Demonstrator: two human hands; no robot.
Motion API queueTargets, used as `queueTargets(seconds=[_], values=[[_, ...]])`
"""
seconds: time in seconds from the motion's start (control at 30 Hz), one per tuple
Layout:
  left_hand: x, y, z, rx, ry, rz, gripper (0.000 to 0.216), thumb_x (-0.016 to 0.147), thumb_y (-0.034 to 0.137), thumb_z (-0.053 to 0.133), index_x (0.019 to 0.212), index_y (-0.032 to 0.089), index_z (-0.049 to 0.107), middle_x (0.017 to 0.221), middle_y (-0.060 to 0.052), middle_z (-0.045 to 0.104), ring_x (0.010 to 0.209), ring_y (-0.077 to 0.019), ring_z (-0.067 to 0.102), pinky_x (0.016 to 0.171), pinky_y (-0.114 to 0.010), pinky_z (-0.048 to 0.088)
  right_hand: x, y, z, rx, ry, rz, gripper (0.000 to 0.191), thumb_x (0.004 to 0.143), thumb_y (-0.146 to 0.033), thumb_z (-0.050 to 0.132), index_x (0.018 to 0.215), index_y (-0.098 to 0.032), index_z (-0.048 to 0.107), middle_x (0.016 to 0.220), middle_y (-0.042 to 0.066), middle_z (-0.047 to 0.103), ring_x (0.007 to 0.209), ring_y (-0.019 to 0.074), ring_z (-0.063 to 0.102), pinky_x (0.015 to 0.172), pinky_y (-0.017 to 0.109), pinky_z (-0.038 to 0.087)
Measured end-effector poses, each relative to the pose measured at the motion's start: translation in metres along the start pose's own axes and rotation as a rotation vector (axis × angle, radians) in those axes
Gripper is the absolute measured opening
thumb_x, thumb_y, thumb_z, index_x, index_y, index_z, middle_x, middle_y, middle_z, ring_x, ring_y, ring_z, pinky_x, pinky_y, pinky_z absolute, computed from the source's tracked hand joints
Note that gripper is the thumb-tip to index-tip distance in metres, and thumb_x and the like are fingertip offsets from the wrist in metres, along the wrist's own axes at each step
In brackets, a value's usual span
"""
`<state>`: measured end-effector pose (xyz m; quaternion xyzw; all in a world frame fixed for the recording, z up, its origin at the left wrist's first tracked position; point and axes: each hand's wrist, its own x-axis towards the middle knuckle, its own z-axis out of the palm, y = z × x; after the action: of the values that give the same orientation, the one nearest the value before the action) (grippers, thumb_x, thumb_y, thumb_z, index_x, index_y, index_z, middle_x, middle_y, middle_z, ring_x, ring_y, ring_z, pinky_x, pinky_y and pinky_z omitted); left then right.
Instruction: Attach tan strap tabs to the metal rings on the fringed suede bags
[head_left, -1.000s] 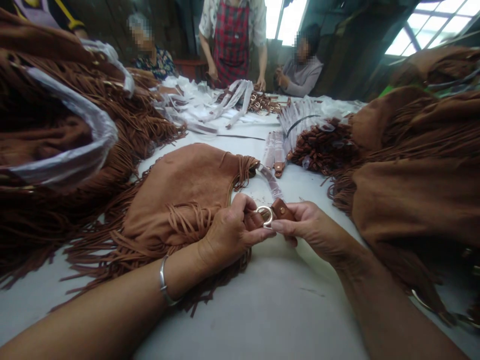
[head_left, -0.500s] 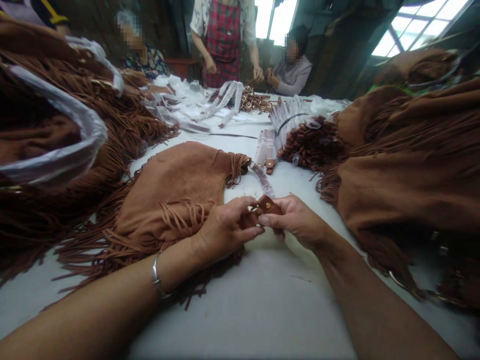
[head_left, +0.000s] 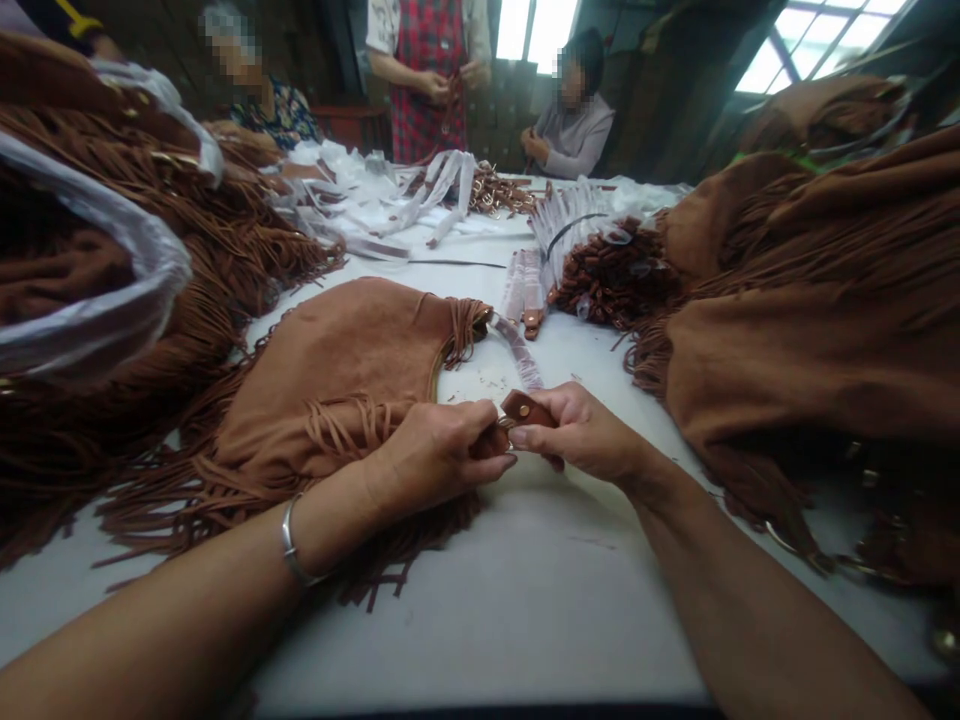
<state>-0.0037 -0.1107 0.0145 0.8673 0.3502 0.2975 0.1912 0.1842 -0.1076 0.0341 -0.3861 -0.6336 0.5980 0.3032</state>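
Note:
A tan suede fringed bag point(head_left: 337, 380) lies flat on the white table point(head_left: 525, 580) in front of me. My left hand point(head_left: 439, 455) and my right hand point(head_left: 581, 435) meet at the bag's near corner. Both pinch a small brown leather strap tab point(head_left: 525, 408) with a rivet. A plastic-wrapped strap point(head_left: 517, 350) runs from the tab back to the bag's far corner. The metal ring at the tab is hidden between my fingers. A silver bangle point(head_left: 292, 545) sits on my left wrist.
Heaps of brown fringed bags rise at the left point(head_left: 112, 300) and right point(head_left: 810, 330). A pile of brown strap tabs point(head_left: 615, 280) and plastic-wrapped straps point(head_left: 420, 200) lie further back. Three other people work at the table's far end.
My hands have closed together over the tab, and the silver ring seen a second ago is now covered. The view has shifted slightly; the standing person has lifted both hands from the table.

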Motion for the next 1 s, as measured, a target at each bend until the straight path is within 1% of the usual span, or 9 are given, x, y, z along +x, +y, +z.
queueTargets(seconds=[0.1,0.2,0.27,0.43,0.6,0.67,0.83,0.9,1.0], values=[[0.001,0.0,-0.002,-0.002,0.02,-0.079,0.015,0.078,0.023,0.059,0.074,0.016,0.046,0.06,0.005,0.049,0.05,-0.0069,0.043,0.048,-0.017,0.03,0.002,0.0,0.01,0.06,0.142,-0.058,0.028,0.071,-0.036,0.069,0.065,-0.012,0.054,0.051,-0.005,0.043,0.041,0.0044,0.037,0.035,0.015,0.034],[0.002,-0.003,-0.002,-0.154,-0.013,-0.134,0.017,0.078,0.023,0.06,0.074,0.017,0.044,0.059,0.006,0.049,0.051,-0.0068,0.045,0.048,-0.016,0.031,0.005,0.004,0.023,0.163,0.298,-0.104,0.03,0.072,-0.037,0.069,0.064,-0.013,0.053,0.053,-0.004,0.048,0.042,0.0049,0.039,0.036,0.015,0.034],[0.002,-0.005,-0.001,-0.259,-0.063,-0.134,0.019,0.077,0.023,0.062,0.084,0.017,0.046,0.061,0.007,0.05,0.053,-0.0072,0.049,0.049,-0.016,0.034,0.007,0.006,0.026,0.233,0.282,-0.064,0.031,0.072,-0.038,0.069,0.063,-0.013,0.052,0.052,-0.004,0.048,0.041,0.0049,0.039,0.035,0.015,0.032],[0.0,-0.007,0.0,-0.282,-0.067,-0.155,0.06,0.071,0.02,0.065,0.122,0.017,0.032,0.067,0.005,0.056,0.058,-0.011,0.056,0.054,-0.019,0.042,0.005,0.001,0.021,0.432,0.088,0.107,0.033,0.073,-0.041,0.068,0.064,-0.012,0.054,0.05,-0.005,0.044,0.039,0.0035,0.038,0.035,0.013,0.032],[-0.001,-0.003,-0.007,-0.106,-0.266,-0.094,0.091,0.066,0.018,0.066,0.14,0.013,0.012,0.076,-0.001,0.062,0.067,-0.0168,0.061,0.062,-0.025,0.046,0.002,-0.001,0.015,0.273,-0.086,0.243,0.034,0.075,-0.039,0.065,0.058,-0.011,0.054,0.046,-0.004,0.047,0.035,0.0031,0.034,0.029,0.013,0.03],[-0.001,-0.003,-0.008,-0.139,-0.281,-0.114,0.099,0.067,0.018,0.067,0.142,0.012,0.002,0.075,0.0,0.061,0.066,-0.016,0.061,0.061,-0.023,0.046,0.002,0.0,0.018,0.247,-0.052,0.224,0.031,0.072,-0.036,0.067,0.059,-0.011,0.054,0.049,-0.004,0.05,0.034,0.0025,0.034,0.028,0.012,0.029],[-0.001,-0.005,-0.004,-0.278,-0.201,-0.161,0.102,0.07,0.014,0.061,0.14,0.012,-0.014,0.073,0.003,0.06,0.059,-0.0109,0.058,0.057,-0.019,0.044,0.004,0.003,0.031,0.206,0.208,0.102,0.033,0.073,-0.04,0.066,0.061,-0.013,0.052,0.042,-0.007,0.044,0.03,0.0029,0.034,0.027,0.013,0.027],[-0.002,-0.005,-0.004,-0.228,-0.187,-0.163,0.099,0.07,0.013,0.06,0.14,0.013,-0.009,0.072,0.004,0.059,0.058,-0.0114,0.057,0.057,-0.019,0.043,0.005,0.003,0.031,0.199,0.224,0.104,0.033,0.073,-0.041,0.066,0.061,-0.014,0.051,0.041,-0.007,0.043,0.029,0.0031,0.034,0.027,0.013,0.027],[-0.001,-0.003,-0.01,-0.039,-0.231,-0.146,0.062,0.075,0.028,0.065,0.127,0.015,0.034,0.072,0.002,0.058,0.061,-0.0145,0.055,0.054,-0.022,0.039,0.005,0.004,0.022,0.246,0.121,0.17,0.034,0.076,-0.042,0.064,0.061,-0.014,0.05,0.041,-0.008,0.041,0.029,0.0029,0.032,0.028,0.013,0.027]])
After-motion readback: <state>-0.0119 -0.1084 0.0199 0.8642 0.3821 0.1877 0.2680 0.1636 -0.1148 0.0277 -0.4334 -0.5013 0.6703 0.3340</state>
